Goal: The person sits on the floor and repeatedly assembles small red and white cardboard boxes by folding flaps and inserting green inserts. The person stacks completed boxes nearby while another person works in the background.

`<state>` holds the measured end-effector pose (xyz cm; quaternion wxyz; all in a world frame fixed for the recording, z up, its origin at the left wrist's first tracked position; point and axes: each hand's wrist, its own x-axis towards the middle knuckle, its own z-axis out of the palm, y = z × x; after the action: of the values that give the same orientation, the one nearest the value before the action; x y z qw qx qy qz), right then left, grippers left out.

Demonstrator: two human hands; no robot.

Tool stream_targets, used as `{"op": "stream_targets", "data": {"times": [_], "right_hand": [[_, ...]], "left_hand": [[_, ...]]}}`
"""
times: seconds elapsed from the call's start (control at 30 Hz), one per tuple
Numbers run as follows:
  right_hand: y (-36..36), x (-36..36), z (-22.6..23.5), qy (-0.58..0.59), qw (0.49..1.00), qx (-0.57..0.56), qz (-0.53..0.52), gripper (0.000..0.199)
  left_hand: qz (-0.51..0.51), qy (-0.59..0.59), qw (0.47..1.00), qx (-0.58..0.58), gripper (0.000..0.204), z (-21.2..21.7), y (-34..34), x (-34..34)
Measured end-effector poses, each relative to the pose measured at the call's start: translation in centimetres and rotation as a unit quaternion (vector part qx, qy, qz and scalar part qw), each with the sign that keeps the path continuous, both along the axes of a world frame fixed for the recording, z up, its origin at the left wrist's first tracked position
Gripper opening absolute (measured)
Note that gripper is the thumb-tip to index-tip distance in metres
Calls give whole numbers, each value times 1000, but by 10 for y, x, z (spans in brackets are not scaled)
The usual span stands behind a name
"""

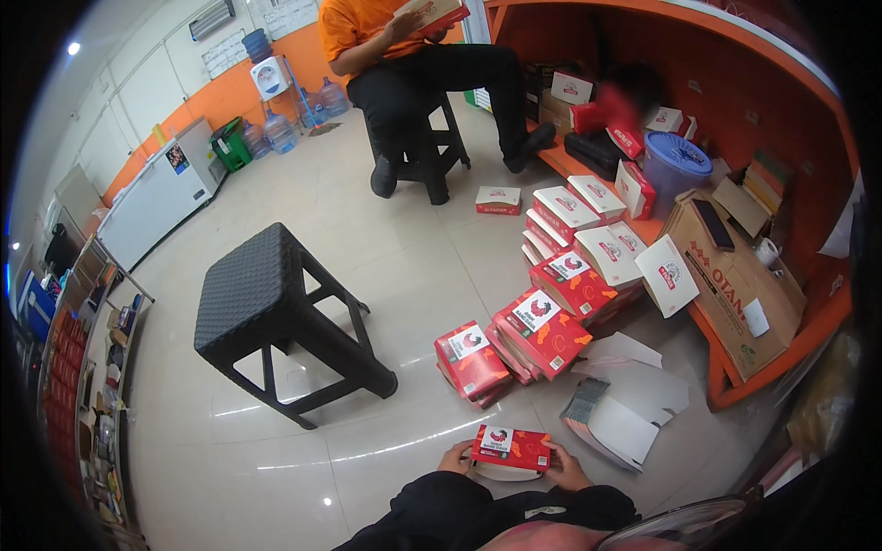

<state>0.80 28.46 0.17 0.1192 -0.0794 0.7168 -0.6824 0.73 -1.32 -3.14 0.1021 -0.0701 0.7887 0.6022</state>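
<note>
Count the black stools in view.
2. The unoccupied stool stands left of centre; the occupied stool is farther back, partly hidden beneath the seated co-worker. No others show.

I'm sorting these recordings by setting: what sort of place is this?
Probably a takeaway food business's packing or storage area, judging by the stacked red-and-white cardboard food boxes, the white chest freezer and the water dispenser.
</note>
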Motion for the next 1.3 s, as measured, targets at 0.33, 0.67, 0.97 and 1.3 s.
{"op": "stream_targets", "data": {"times": [0.33, 0.67, 0.97, 1.3], "right_hand": [[8, -21, -42, -303, 946, -66, -94, 36], [-5, -15, -43, -212, 966, 52, -139, 49], [9, -14, -36, -357, 931, -61, -52, 69], [31, -58, 27, 15, 977, -24, -213, 12]], "left_hand": [[-34, -219, 975, 11, 46, 28, 2, -30], [43, -206, 975, 72, 48, 0, -1, -9], [-51, -216, 962, 158, 84, 33, 6, -3], [43, 87, 984, 149, 47, 102, -71, -123]]}}
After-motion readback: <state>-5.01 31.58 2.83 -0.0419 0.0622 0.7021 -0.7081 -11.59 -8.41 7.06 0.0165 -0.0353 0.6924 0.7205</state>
